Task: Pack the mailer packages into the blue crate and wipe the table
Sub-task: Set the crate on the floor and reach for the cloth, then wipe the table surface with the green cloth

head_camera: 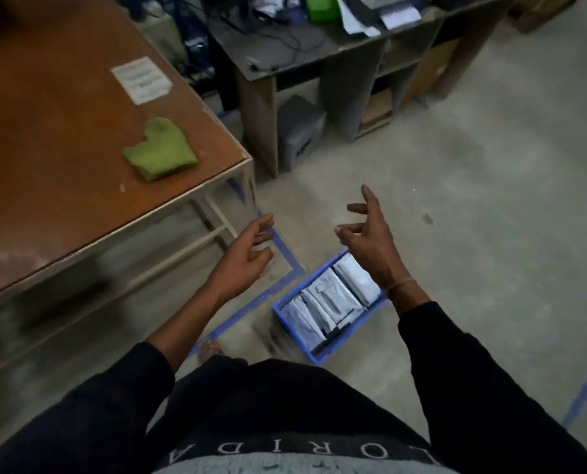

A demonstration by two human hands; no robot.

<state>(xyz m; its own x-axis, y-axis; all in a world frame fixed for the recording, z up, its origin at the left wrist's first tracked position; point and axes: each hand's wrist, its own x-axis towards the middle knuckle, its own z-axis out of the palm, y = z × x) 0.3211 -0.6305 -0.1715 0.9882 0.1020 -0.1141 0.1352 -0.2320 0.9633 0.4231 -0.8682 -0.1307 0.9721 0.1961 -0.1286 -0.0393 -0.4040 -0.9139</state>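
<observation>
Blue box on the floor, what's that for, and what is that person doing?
A person is packing and cleaning. The blue crate sits on the floor, filled with silver-grey mailer packages standing in a row. The left hand and right hand hang open above the floor and crate, holding nothing. A folded green cloth lies on the brown table beside a paper label, not yet picked up for wiping.

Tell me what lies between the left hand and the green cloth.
Head view: only bare brown tabletop and its corner separate the cloth from the left hand.

A cluttered grey desk (319,59) stands beside blue floor tape (285,251).
</observation>
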